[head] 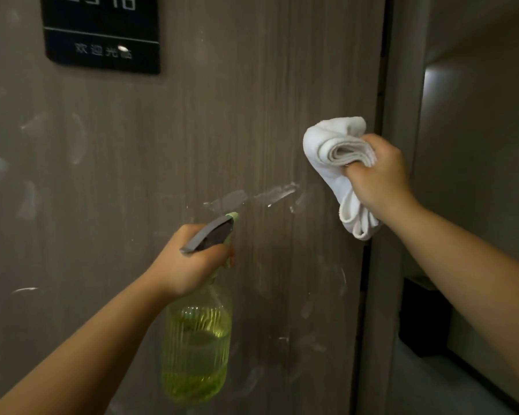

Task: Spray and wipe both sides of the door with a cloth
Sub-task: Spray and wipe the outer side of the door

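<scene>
Spray bottle [197, 339] upright, nozzle toward door [192, 139].

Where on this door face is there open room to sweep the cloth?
Free: the wide door stretch between the black sign and spray bottle, and left of the bottle. Crowded: the right edge, where the right hand holds the cloth.
</scene>
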